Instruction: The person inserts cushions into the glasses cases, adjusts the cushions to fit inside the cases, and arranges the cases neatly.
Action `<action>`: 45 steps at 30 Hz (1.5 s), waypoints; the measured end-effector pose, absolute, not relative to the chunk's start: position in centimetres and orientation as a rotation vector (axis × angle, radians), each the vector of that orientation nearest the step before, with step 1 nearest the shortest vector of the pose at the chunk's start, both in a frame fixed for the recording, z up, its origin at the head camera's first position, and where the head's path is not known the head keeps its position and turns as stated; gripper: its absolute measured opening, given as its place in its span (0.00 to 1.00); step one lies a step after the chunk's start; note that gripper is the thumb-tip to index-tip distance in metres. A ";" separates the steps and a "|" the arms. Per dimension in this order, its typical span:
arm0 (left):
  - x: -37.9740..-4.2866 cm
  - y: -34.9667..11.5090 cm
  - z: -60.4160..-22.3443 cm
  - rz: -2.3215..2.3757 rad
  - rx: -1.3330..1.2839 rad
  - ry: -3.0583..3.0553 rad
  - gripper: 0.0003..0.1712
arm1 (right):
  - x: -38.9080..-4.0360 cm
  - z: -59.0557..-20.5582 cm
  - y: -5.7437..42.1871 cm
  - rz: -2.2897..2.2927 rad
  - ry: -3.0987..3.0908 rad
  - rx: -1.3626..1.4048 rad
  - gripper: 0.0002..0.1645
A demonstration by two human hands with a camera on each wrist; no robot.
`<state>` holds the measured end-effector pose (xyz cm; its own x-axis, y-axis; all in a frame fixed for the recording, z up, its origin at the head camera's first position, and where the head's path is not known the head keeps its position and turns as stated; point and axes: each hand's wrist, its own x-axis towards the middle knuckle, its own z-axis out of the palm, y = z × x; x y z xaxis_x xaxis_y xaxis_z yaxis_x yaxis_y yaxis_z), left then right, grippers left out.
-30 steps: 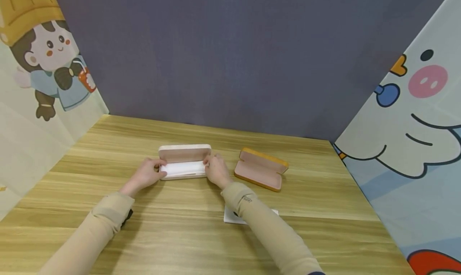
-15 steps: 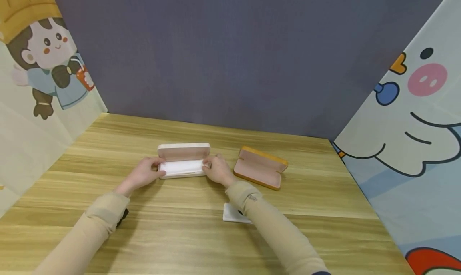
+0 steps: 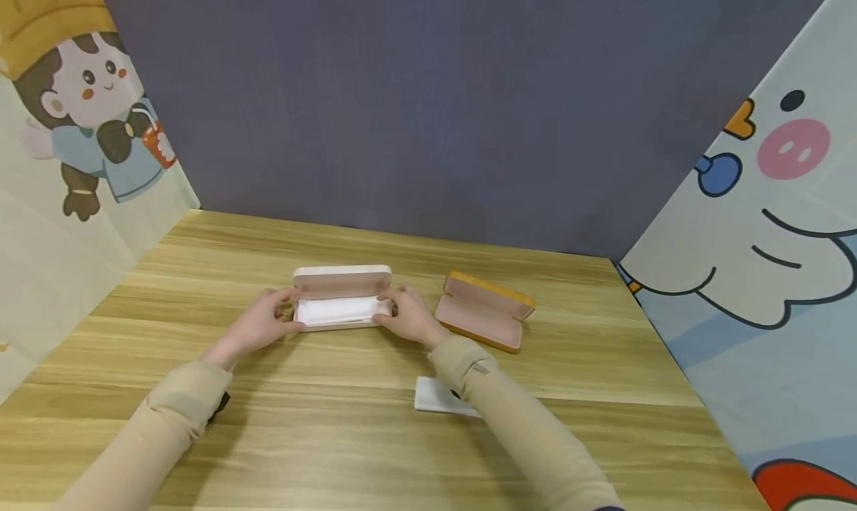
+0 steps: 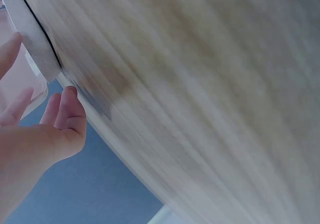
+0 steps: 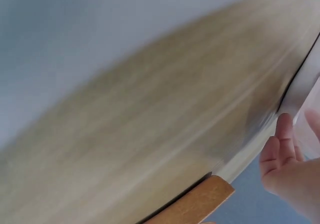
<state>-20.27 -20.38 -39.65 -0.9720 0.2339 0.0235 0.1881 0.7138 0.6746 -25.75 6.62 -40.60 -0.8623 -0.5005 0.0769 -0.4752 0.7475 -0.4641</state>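
A white glasses case [image 3: 343, 271] stands with its lid raised, showing a pinkish lining. Inside lies a folded white cloth [image 3: 338, 311]. At the case's left end is my left hand [image 3: 257, 323], thumb at the front rim and index finger near the hinge. My right hand [image 3: 413, 320] mirrors it at the right end, its thumb and index fingertips apart over the corner of the case. Both wrist views show loosely extended fingers beside the case wall [image 4: 37, 39]. An orange glasses case [image 3: 478, 325], also with its lid up and pink-lined, sits just right of my right hand.
A flat white piece with a dark mark [image 3: 437, 396] lies on the wooden table [image 3: 321, 436], partly hidden under my right forearm. A dark grey partition [image 3: 415, 124] rises behind the table, with cartoon-printed panels on both sides.
My left thumb has shifted from inside the case to its front rim, and the left hand has drawn slightly outward. The right thumb and index finger have spread apart. Both cases stay put.
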 end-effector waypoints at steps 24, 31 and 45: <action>-20.6 -21.1 -39.8 1.195 0.298 2.892 0.60 | -26.0 -40.0 7.8 -0.947 2.773 -0.672 0.38; -20.8 -21.1 -40.3 1.211 0.395 2.872 0.61 | -26.0 -39.9 7.8 -1.020 2.736 -0.688 0.53; -20.8 -20.8 -40.4 1.295 0.392 2.787 0.61 | -26.6 -40.3 7.8 -1.051 2.672 -0.835 0.62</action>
<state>-20.84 -20.81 -40.37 -0.9671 0.2457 0.0662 0.2091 0.6189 0.7571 -26.62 7.83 -40.32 -0.8335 -0.5492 0.0598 -0.4428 0.5995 -0.6667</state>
